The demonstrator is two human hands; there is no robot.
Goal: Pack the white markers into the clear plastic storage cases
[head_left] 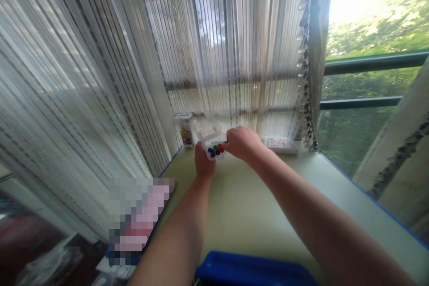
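Note:
A clear plastic box [210, 142] with its lid [207, 128] flipped up is held over the far part of the table. Inside it, several coloured round-ended sticks [216, 149], which look like pens, show blue, green, orange, red and black ends. My left hand [203, 161] grips the box from its left and lower side. At the right rim, my right hand [243, 143] is closed with the thumb and fingers pressed together. Whatever lies between those fingertips is too small and blurred to make out.
Behind the box on the left stands a clear container [186, 132] with a colourful label. A flat clear case [280, 144] rests at the back right of the table [254, 205]. Striped curtains [234, 53] hang behind. A blue tray [248, 270] sits at the near edge.

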